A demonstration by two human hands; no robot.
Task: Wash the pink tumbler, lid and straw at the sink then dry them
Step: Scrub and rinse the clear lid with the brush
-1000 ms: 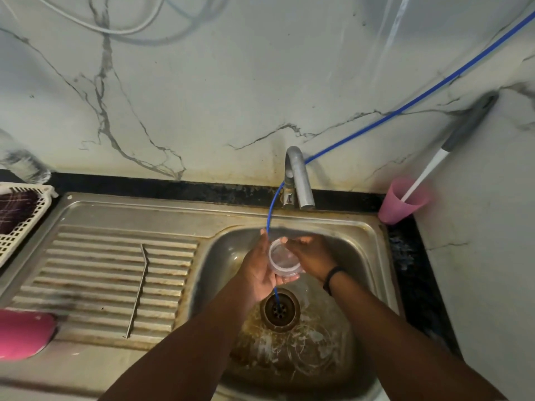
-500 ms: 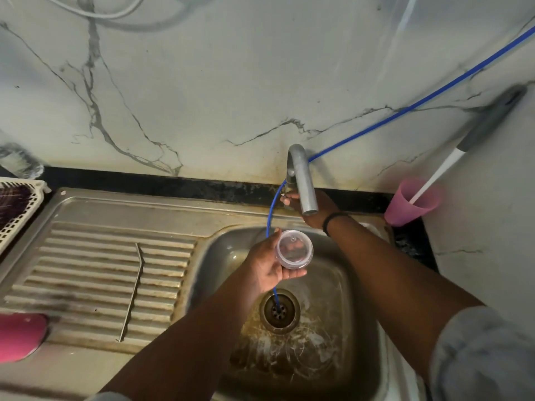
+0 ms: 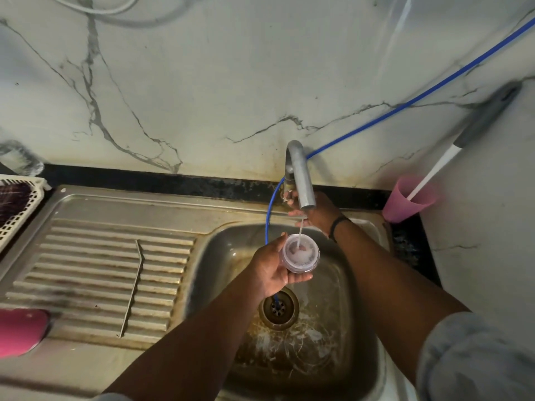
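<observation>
A steel sink (image 3: 362, 328) with a ribbed draining board (image 3: 95, 256) on its left fills the lower part of the view, under a marble-patterned wall (image 3: 202, 82). Both forearms reach in from the bottom edge and cross over the basin. The right arm stretches furthest, running up past the basin's right side to the base of the tap (image 3: 301, 180); the right hand (image 3: 314, 212) is at the tap's foot, fingers curled toward a small fitting there, though whether they actually grip it cannot be told — the spout hides part of them. A dark band sits on that wrist.

The left arm rises from the lower middle, and the left hand (image 3: 272, 264) is turned palm up over the drain (image 3: 278, 307), fingers and thumb cupped round the clear lid (image 3: 301, 253), which it holds directly beneath the spout. A thin stream of water falls into the lid and foams there.

A blue hose (image 3: 405, 104) runs down the wall, behind the tap and into the drain. The pink tumbler (image 3: 17, 331) lies at the left edge on the board's front — only partly in view. The metal straw (image 3: 131, 287) lies along the ribs of the board. A pink cup (image 3: 408, 201) with a brush handle in it stands in the right corner.
</observation>
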